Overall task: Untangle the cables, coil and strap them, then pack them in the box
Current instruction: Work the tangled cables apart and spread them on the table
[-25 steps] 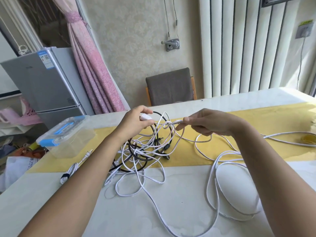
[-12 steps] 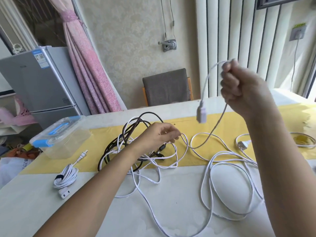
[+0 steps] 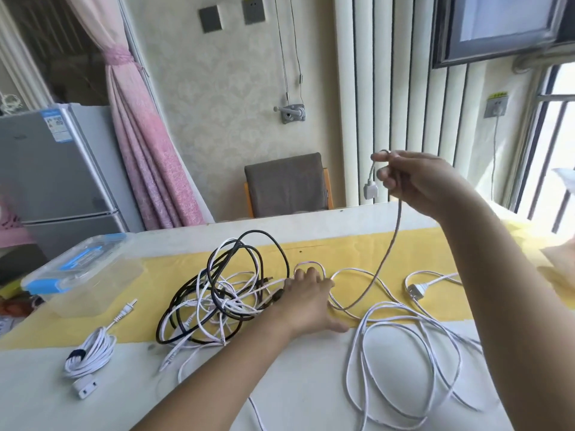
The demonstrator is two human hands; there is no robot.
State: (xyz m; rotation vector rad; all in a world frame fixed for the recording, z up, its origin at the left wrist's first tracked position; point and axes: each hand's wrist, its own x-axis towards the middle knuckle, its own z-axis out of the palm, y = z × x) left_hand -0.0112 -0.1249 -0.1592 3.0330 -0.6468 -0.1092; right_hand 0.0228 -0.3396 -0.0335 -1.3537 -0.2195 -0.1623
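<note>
1. Right grip (image 3: 420, 181), raised, pinches a thin white cable (image 3: 396, 234); the cable's flat rectangular plug (image 3: 370, 191) dangles just beside it.
2. Left grip (image 3: 306, 298), fingers straight, presses the looped black-and-white tangle (image 3: 217, 293).
3. A clear plastic box (image 3: 77, 275) sits well left of the left grip.

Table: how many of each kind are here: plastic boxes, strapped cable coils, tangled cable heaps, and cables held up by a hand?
Clear plastic box: 1
Strapped white cable coil: 1
Tangled cable heap: 1
White cable held up by right hand: 1
Total: 4
</note>
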